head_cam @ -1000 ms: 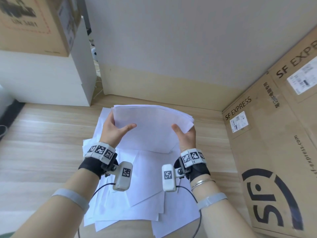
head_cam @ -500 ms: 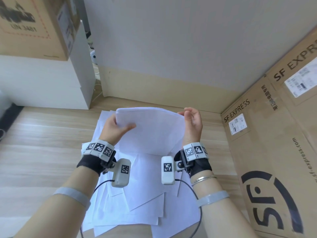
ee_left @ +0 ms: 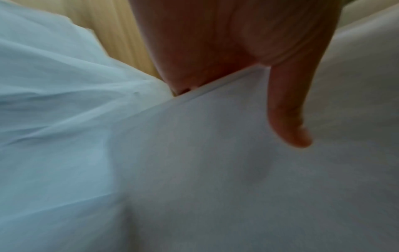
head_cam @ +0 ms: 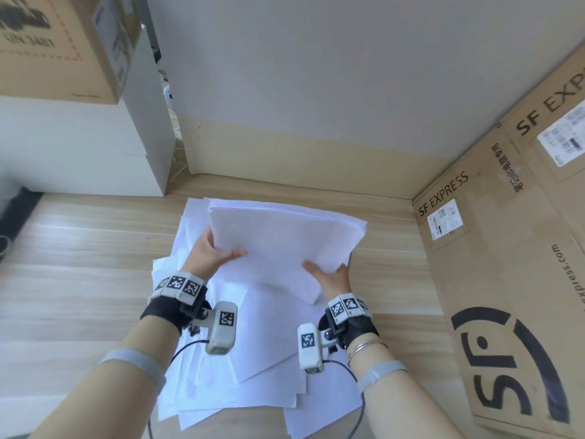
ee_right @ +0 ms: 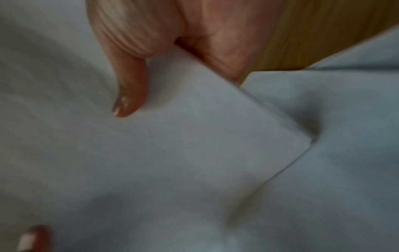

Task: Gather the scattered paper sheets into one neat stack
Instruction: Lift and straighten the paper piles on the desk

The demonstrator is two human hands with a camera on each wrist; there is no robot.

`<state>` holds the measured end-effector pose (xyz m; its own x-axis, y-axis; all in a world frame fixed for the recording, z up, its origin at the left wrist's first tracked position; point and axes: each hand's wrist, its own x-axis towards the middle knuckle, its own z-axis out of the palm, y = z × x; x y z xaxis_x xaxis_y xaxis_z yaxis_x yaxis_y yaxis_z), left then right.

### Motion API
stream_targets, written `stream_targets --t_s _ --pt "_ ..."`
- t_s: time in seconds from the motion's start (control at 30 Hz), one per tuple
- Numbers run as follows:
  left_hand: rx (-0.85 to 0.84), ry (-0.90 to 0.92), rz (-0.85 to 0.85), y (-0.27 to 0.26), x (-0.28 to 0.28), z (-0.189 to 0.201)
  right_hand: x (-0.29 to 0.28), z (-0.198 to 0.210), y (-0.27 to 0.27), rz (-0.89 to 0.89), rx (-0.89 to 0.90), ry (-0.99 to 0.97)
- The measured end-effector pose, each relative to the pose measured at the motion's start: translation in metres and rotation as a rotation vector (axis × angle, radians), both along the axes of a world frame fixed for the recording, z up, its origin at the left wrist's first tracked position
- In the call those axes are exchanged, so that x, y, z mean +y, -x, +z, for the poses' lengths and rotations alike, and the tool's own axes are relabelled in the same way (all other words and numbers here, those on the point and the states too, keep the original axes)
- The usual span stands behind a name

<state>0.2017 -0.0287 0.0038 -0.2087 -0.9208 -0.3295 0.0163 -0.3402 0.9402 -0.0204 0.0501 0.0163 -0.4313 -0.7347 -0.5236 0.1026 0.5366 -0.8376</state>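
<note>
You hold a bundle of white paper sheets (head_cam: 285,245) lifted off the floor, one hand at each side. Your left hand (head_cam: 210,253) pinches its left edge, thumb laid flat on top and fingers underneath; the left wrist view shows the thumb across the top sheet with the edge running into the crook of the hand. Your right hand (head_cam: 330,275) pinches the near right corner the same way, thumb on top, fingers under. Holding it at two opposite points likely keeps the thin sheets from sagging or fanning, and lets you square the edges between your palms. The far edges of the bundle are not yet flush: several sheet edges show stepped beyond your grip.

Below and nearer you than your grip, the loose sheets (head_cam: 253,384) lie overlapped at mixed angles on the floor, some poking out past your left hand. These remain to be gathered, so the task looks roughly midway.

The surface is a pale wood-grain floor (head_cam: 79,264). Beyond your grip stands a grey wall with a cream skirting (head_cam: 300,160). To the right of your right hand leans an SF Express cardboard box (head_cam: 506,280); to the far left stands a white cabinet (head_cam: 79,147) with a cardboard carton (head_cam: 63,42) on top.
</note>
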Motion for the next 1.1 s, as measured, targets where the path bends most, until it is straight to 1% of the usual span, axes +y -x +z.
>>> stream_targets --t_s 0.07,0.1,0.13,0.2,0.27,0.3,0.37,0.43,0.5,0.57,0.63,0.7,0.77,0.8,0.87,0.9,0.93,1.0,1.1 --pt "-0.218 -0.097 -0.122 0.0 0.01 -0.017 0.003 -0.023 -0.002 0.052 0.004 -0.126" --pt "-0.291 -0.102 -0.12 0.002 0.014 -0.023 0.004 -0.03 -0.004 0.07 0.022 -0.153" --pt "-0.314 -0.094 -0.083 0.004 0.016 -0.026 0.004 -0.036 -0.005 0.077 0.039 -0.167" --pt "-0.26 -0.057 0.022 0.006 0.016 -0.023 0.003 -0.042 -0.003 0.043 0.035 -0.149" --pt "-0.211 -0.035 0.069 0.005 0.013 -0.024 0.001 -0.047 -0.002 0.043 0.047 -0.153" --pt "-0.23 -0.039 0.056 0.003 0.013 -0.026 0.001 -0.052 -0.003 0.074 0.055 -0.182" --pt "-0.334 -0.065 -0.012 0.0 0.016 -0.03 0.001 -0.063 -0.007 0.157 0.079 -0.251" --pt "-0.39 -0.076 -0.03 -0.001 0.018 -0.032 -0.001 -0.059 -0.011 0.179 0.104 -0.256" --pt "-0.39 -0.099 -0.027 -0.003 0.017 -0.033 -0.005 -0.051 -0.01 0.188 0.123 -0.221" --pt "-0.394 -0.14 -0.047 -0.009 0.014 -0.035 -0.01 -0.045 -0.009 0.238 0.126 -0.179" --pt "-0.358 -0.183 -0.04 -0.016 0.011 -0.038 -0.014 -0.042 -0.014 0.323 0.153 -0.145" --pt "-0.342 -0.227 0.005 -0.023 0.01 -0.044 -0.016 -0.046 -0.016 0.381 0.177 -0.113" --pt "-0.359 -0.262 0.074 -0.031 0.01 -0.049 -0.014 -0.057 -0.012 0.298 0.265 -0.114" --pt "-0.372 -0.278 0.102 -0.036 0.01 -0.052 -0.012 -0.062 -0.007 0.217 0.356 -0.176" --pt "-0.398 -0.303 0.143 -0.048 0.013 -0.058 -0.002 -0.073 0.006 0.05 0.519 -0.422" --pt "-0.399 -0.315 0.151 -0.055 0.014 -0.063 0.004 -0.076 0.01 0.011 0.531 -0.522" --pt "-0.397 -0.331 0.153 -0.062 0.016 -0.067 0.009 -0.08 0.014 -0.006 0.508 -0.574" --pt "-0.393 -0.357 0.163 -0.072 0.019 -0.071 0.015 -0.086 0.017 0.001 0.467 -0.585" --pt "-0.374 -0.371 0.165 -0.079 0.023 -0.074 0.02 -0.093 0.018 0.059 0.473 -0.547"
